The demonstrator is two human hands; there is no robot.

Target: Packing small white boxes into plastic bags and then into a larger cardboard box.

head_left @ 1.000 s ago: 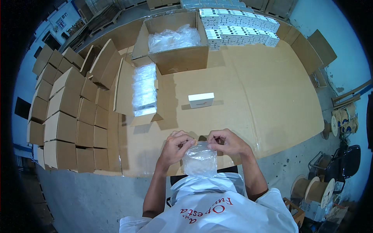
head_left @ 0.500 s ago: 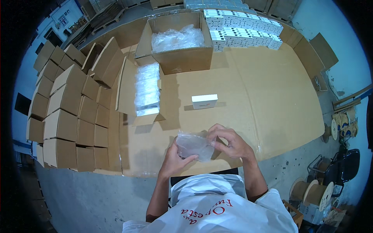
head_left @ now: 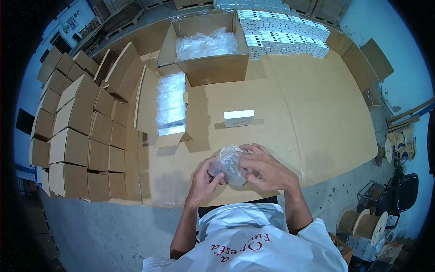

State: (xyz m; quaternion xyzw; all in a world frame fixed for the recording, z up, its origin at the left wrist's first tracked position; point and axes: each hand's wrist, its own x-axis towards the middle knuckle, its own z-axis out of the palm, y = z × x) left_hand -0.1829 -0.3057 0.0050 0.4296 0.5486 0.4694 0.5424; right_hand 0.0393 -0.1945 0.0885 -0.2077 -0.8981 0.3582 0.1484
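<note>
Seen from above, a person in a white shirt with red lettering (head_left: 244,247) stands at a wide worktop covered in brown cardboard (head_left: 331,122). Close to the body, near the worktop's front edge, both hands grip a clear, crinkled plastic bag (head_left: 230,162). The left hand (head_left: 202,183) holds it from the left, thumb on the near side and fingers curled around its edge. The right hand (head_left: 267,170) is bent over the bag's right side, fingers against the film; whether any fingertips are inside the bag cannot be told.

Beyond the hands, slightly right of the bag, a small white rectangular box (head_left: 239,119) stands alone on the worktop. To the left, an open brown cardboard carton (head_left: 146,102) holds a row of plastic-wrapped packs (head_left: 171,102). Behind it, a larger open cardboard box (head_left: 219,71) contains a heap of clear plastic (head_left: 206,44). At the far right of that box, white boxes with dark markings (head_left: 285,38) are stacked in rows. Closed brown cartons (head_left: 70,147) are piled along the left side.
</note>
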